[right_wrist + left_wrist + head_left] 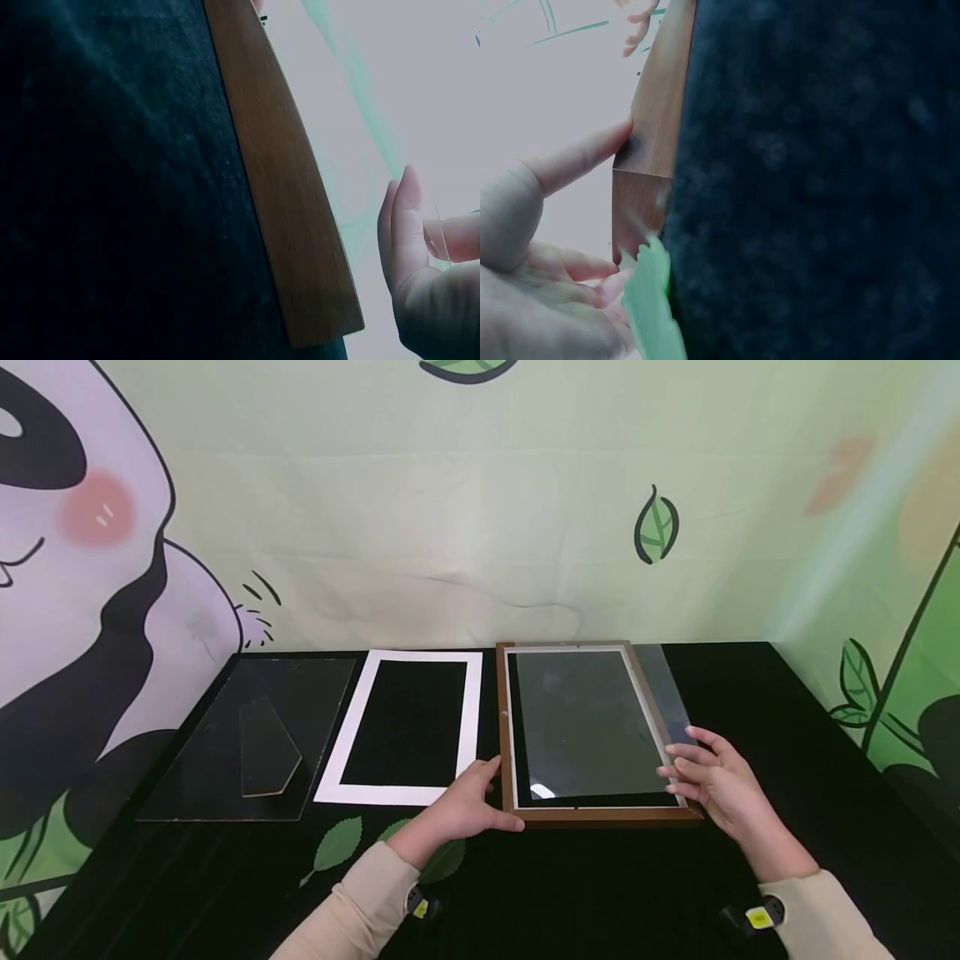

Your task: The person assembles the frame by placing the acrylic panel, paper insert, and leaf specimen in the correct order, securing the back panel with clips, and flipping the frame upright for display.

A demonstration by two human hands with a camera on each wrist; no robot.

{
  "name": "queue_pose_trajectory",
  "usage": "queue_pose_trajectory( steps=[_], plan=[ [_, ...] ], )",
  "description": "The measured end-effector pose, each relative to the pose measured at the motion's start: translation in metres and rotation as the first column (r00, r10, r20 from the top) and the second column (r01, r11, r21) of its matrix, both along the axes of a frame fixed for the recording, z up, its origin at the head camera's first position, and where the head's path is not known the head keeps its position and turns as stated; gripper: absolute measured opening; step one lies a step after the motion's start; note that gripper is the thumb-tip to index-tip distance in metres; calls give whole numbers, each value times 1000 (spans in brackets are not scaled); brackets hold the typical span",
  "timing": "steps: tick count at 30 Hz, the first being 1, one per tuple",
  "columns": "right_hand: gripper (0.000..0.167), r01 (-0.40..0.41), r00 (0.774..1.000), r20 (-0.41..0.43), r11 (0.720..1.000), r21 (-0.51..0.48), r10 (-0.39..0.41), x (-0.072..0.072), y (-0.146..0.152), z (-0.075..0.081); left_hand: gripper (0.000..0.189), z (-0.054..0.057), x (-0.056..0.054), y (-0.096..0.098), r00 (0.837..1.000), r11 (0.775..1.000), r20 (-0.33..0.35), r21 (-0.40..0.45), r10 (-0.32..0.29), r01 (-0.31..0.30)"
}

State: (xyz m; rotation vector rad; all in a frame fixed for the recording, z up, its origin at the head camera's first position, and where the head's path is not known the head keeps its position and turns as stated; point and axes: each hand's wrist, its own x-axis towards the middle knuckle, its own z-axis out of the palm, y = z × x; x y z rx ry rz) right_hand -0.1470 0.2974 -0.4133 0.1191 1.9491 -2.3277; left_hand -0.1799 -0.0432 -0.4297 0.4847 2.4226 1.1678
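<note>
A brown picture frame (607, 815) with a pale inner edge lies on the black table at the right of the head view. My left hand (465, 802) holds its near left corner, thumb at the front side and fingers at the left side; the left wrist view shows this corner close up. A clear sheet (675, 693) overlaps the frame and sticks out past its right side. My right hand (720, 781) pinches the sheet near its right edge. In the right wrist view, the sheet's thin edge shows between thumb and fingers, beside the wooden frame side (285, 187).
Left of the frame lies a white mat board (472, 718) with a rectangular opening. Farther left is a black backing board (187, 777) with an easel stand (266, 747). Printed leaves mark the black tabletop (570, 893). A cartoon backdrop (375, 527) rises behind.
</note>
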Motion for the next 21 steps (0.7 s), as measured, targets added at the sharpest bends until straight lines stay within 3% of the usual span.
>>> queue_pose_trajectory(
  steps=[4,11,21],
  plan=[
    [41,8,1000,14,999,37,-8,-2,-4,-1,97,0,0,0,1000,1000,-2,9,-2,2],
    [65,10,1000,10,995,104,-11,-5,-8,-2,98,-1,-1,0,1000,1000,1,8,-4,4],
    [63,34,999,11,976,216,-37,-9,-14,-9,98,-3,-2,0,1000,1000,-5,16,-8,8]
  ],
)
